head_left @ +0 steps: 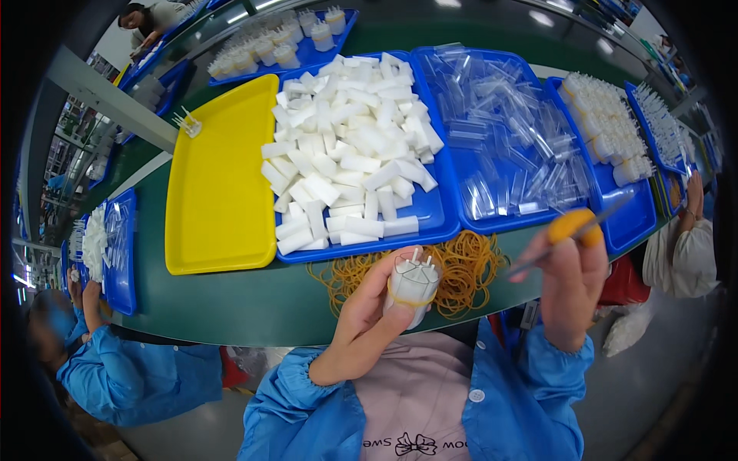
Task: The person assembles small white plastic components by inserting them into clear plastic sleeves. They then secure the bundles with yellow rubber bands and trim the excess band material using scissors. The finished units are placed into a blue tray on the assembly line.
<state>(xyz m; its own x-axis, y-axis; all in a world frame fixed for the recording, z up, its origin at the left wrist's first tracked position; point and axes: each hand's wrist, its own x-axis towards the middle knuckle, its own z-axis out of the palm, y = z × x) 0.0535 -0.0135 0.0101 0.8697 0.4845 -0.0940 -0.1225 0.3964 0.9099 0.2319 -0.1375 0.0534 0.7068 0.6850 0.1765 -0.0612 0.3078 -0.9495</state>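
Head view: by the near edge of the green surface (238, 307), a white cylindrical bundle (412, 286) is enclosed by the left hand's (361, 330) grip, thumb and fingers curled round its sides; an orange tool (575, 225), blurred, is clasped in the right hand's (570, 286) grip; the bundle is judged light, slightly yielding and smooth; it is best held mid-body, near the yellow band (410, 302), as the thin white prongs (416, 255) on top look fragile.

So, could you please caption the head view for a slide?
Left hand holds a banded white bundle, right hand an orange-handled tool, before blue trays of white blocks and clear plastic pieces.
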